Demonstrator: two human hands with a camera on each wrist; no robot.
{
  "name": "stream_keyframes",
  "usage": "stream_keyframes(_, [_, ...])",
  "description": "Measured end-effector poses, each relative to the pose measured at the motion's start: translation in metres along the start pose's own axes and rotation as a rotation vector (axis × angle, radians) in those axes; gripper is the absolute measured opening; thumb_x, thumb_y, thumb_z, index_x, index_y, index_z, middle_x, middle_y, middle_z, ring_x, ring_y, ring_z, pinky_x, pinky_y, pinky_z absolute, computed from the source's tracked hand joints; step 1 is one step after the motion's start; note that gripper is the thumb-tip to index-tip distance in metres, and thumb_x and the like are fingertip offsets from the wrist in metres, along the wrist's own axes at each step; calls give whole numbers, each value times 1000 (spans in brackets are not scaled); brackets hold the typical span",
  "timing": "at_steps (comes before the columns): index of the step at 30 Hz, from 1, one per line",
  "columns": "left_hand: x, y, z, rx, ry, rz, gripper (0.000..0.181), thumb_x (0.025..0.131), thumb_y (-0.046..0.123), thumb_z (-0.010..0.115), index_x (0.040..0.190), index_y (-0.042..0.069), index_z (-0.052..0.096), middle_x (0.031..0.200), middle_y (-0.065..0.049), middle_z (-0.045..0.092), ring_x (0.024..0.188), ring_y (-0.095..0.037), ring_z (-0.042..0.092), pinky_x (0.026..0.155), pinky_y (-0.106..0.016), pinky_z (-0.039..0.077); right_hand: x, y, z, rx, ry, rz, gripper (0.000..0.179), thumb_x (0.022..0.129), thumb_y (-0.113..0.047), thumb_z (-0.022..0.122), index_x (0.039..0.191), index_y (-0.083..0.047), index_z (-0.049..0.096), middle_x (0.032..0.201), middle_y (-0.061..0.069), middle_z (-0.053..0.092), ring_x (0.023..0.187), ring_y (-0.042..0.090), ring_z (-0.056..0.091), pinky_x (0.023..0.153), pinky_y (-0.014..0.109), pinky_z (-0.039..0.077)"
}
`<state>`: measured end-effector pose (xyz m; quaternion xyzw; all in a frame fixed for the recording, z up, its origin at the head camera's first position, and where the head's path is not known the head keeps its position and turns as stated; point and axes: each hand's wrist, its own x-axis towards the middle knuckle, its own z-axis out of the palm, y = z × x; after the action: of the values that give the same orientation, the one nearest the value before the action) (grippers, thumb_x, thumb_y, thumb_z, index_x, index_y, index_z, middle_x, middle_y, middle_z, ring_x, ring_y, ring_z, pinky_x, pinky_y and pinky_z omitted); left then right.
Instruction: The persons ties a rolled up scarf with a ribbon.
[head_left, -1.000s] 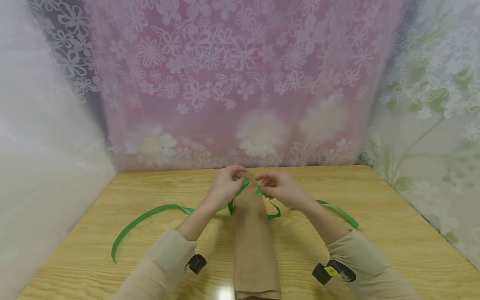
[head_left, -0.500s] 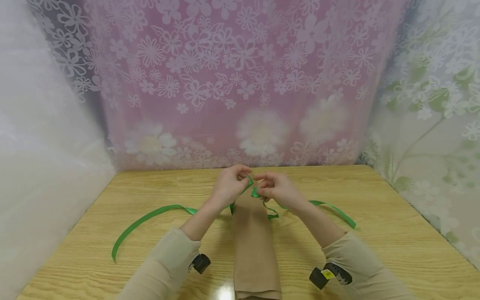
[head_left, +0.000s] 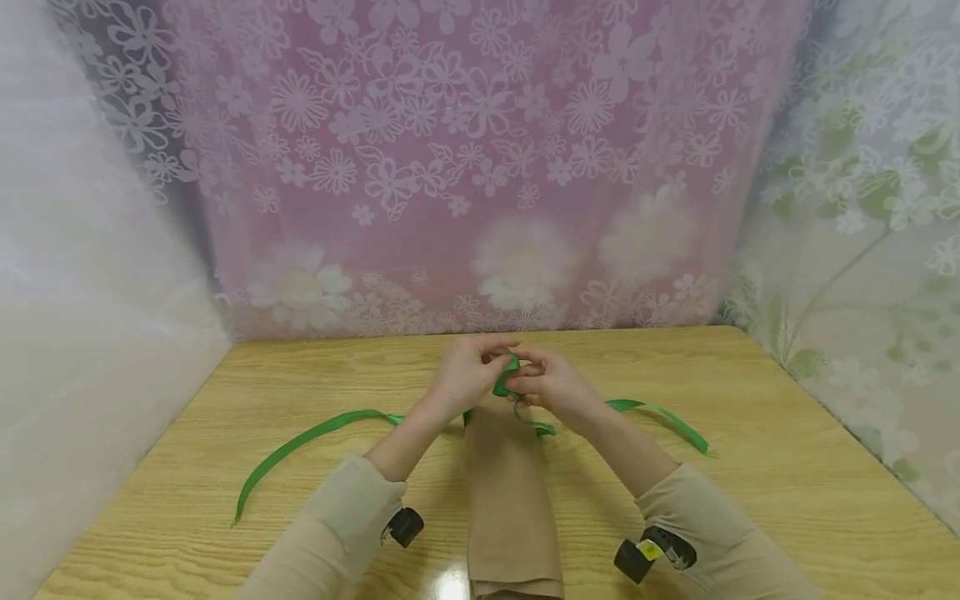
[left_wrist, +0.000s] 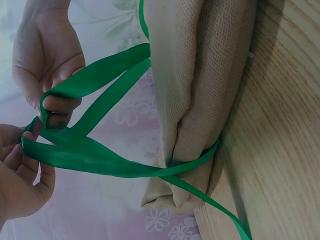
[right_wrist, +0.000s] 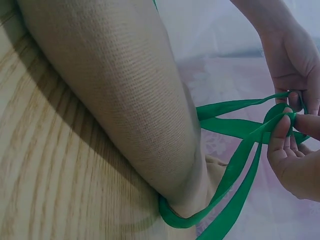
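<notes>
A long, folded tan cloth bundle (head_left: 512,500) of coarse weave lies lengthwise on the table. Green ribbon (left_wrist: 95,159) passes around it near its far end. My left hand (head_left: 461,379) pinches a folded piece of the ribbon above the bundle. Close beside it, my right hand (head_left: 561,390) pinches another looped part, and the two pieces meet between the fingertips. From the right wrist side, the ribbon loops (right_wrist: 230,112) cross at the fingers of my right hand (right_wrist: 300,167), with my left hand (right_wrist: 295,60) behind. Exactly how the loops cross is partly hidden by fingers.
One ribbon tail (head_left: 300,442) curves across the wooden table (head_left: 187,492) to the left, another (head_left: 667,417) to the right. A pink flowered curtain (head_left: 480,167) hangs behind the table's back edge, with pale sheets at both sides.
Both hands have drawn together over the bundle, the left moving right and the right moving left. The ribbon pieces they hold, apart before, now meet. The ribbon tails shifted slightly inward.
</notes>
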<state>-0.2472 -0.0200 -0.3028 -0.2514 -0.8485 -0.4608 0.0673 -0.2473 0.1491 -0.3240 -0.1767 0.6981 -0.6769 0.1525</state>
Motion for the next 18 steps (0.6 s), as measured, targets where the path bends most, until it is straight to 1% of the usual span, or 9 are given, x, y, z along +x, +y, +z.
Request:
stream_keyframes(3, [0,0,1,7,-12,3,29,92,10,58,120,8,62,100,-5,68,77,-13,60,52,-22,44,0,0,2,36,3,-8,53,90,-1,55,137,9,33,94,4,62,80,14,57,67,23,48])
stream_keyframes(5, [0,-1,1,2,-21,-3,29,91,12,58,120,8,62,102,-5,67,80,-15,61,56,-24,47,1,1,2,44,9,-19,49,90,-1,54,134,11,36,97,4,60,83,14,55,69,22,47])
stream_keyframes(6, [-1,-1,1,-20,-25,-8,30,91,11,59,121,8,62,103,-7,67,80,-17,63,56,-24,48,1,1,2,43,17,-24,46,90,-1,53,132,11,38,99,4,59,85,15,54,70,22,47])
stream_keyframes(8, [-1,-2,2,-60,-36,-27,32,91,12,59,122,8,60,105,-8,67,77,-17,65,55,-24,49,1,1,2,42,38,-34,43,90,-2,53,129,12,41,101,5,58,88,16,53,71,22,47])
stream_keyframes(9, [-1,-2,2,-76,-37,-35,33,91,12,59,124,7,60,105,-9,67,74,-17,65,52,-23,48,1,1,2,42,51,-37,42,91,-2,53,129,12,41,103,6,58,89,17,52,71,22,47])
stream_keyframes(11, [-2,-2,2,-97,-37,-40,35,92,13,58,126,7,58,105,-10,67,62,-17,64,45,-21,43,2,1,3,47,77,-34,42,91,-2,52,129,12,41,106,7,57,90,17,52,72,21,47])
stream_keyframes(12, [-2,-3,2,-105,-36,-44,36,92,13,58,127,7,57,106,-10,67,55,-16,62,42,-19,40,2,0,3,47,87,-32,43,91,-2,52,130,11,41,107,8,57,90,17,53,72,21,47])
stream_keyframes(15, [-3,-3,4,-65,-18,-34,37,92,14,57,129,9,55,106,-9,67,38,-11,45,38,-17,28,2,1,3,44,102,-26,46,91,-2,52,133,10,38,109,8,57,89,16,54,72,21,46])
stream_keyframes(18, [-4,-3,6,-28,-5,-32,37,93,13,57,129,8,55,107,-9,67,34,-7,31,37,-16,26,2,2,3,33,102,-33,46,90,0,51,133,11,38,106,8,57,88,17,55,70,21,46])
